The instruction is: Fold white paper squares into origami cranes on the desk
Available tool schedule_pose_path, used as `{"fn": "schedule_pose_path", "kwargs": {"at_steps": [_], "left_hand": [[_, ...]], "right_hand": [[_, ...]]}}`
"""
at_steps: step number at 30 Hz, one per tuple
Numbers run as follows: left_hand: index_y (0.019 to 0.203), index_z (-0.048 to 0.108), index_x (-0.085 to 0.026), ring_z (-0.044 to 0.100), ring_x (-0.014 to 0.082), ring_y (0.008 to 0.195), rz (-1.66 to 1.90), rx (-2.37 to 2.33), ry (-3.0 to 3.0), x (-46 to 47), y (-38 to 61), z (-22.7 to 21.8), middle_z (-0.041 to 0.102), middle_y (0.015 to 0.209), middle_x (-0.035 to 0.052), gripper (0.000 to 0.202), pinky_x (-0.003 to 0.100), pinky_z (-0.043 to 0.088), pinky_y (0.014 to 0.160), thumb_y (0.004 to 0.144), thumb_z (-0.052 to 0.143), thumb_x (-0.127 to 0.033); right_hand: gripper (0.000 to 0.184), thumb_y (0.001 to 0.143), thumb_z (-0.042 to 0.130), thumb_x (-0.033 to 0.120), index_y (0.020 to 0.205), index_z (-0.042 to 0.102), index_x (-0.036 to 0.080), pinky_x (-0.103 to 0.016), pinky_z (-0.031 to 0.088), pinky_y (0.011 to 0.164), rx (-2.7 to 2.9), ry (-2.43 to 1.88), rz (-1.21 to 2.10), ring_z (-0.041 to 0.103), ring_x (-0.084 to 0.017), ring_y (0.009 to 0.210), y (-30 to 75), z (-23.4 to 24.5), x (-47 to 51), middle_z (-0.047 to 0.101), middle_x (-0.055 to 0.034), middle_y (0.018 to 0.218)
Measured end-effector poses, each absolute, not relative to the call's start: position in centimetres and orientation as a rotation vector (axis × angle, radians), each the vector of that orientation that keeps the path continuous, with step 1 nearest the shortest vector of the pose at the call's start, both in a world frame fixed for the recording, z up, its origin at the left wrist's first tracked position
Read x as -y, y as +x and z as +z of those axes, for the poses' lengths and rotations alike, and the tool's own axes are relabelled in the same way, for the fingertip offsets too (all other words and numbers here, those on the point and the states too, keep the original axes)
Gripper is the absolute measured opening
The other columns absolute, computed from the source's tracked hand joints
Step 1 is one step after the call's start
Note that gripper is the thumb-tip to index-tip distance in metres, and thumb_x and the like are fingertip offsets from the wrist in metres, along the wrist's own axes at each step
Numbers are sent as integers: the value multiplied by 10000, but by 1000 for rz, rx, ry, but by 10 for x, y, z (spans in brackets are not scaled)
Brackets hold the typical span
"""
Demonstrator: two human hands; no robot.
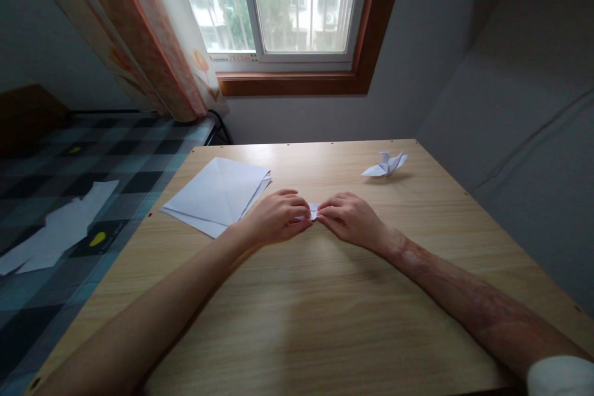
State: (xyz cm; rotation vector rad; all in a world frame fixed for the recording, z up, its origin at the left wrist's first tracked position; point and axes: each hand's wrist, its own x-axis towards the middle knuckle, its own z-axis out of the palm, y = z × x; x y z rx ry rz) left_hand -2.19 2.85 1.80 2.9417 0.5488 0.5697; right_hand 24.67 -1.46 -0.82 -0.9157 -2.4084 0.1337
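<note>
Apparently paper (314,211), well inside table edges (306,147)

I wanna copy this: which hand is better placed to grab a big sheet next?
Probably the left hand: it's close beside the white sheets, while the right hand is farther away. Both hands hold the small paper, though.

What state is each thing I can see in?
Left hand: pinching small paper
Right hand: pinching the same piece
Small paper: mostly hidden
Paper bird: folded, on table
Paper stack: flat, edges misaligned
Loose paper: lying on checked cover
Curtain: gathered
Window: can't tell if shut
</note>
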Motion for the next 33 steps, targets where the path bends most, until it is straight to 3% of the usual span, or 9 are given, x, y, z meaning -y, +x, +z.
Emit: {"fn": "schedule_pose_path", "kwargs": {"at_steps": [4,8,13,19,23,28,33], "left_hand": [[1026,777,-229,742,222,990,543,-655,2862,-27,-20,18,802,1050,51,231,378,531,971,1110,596,-346],[1030,748,-208,721,233,967,482,-717,2789,-27,-21,20,773,1027,68,219,360,510,899,1090,629,-383],[986,760,-223,706,207,919,476,-678,2710,-29,-22,21,759,973,52,188,325,484,854,1073,656,-353],[919,778,-222,687,192,838,460,-699,2704,-32,-22,22,747,875,37,216,329,478,852,1060,676,-349],[978,812,-226,695,191,840,477,-715,2673,-33,-22,21,757,881,43,271,328,489,870,1084,649,-415],[994,830,-228,692,178,811,473,-742,2633,-33,-20,20,778,894,40,245,329,490,893,1072,653,-379],[931,842,-199,645,158,721,442,-862,2418,-31,-16,21,776,823,38,260,281,461,722,1020,687,-388]], "right_hand": [[183,1085,684,298,953,793,235,-404,512,944,2325,-971,128,729,-254,978,242,-12,16,817,-77,1033],[131,1035,745,253,909,771,229,-381,517,888,2206,-1052,252,716,-251,950,239,-14,15,790,-74,995],[106,989,761,186,894,746,230,-375,528,883,2128,-1063,355,711,-250,947,237,-11,18,772,-69,995],[125,1007,729,164,1082,778,251,-392,523,936,2161,-978,332,735,-259,1035,237,-12,19,803,-69,1160],[121,1040,714,209,1018,822,259,-436,513,950,2202,-976,289,744,-274,1000,238,-15,18,852,-63,1109],[122,973,768,175,947,848,262,-447,514,966,2123,-1065,368,750,-266,977,235,-13,19,868,-53,1059],[180,891,794,104,781,793,246,-394,510,913,1958,-1158,529,727,-234,930,229,-10,18,858,-19,973]]}}
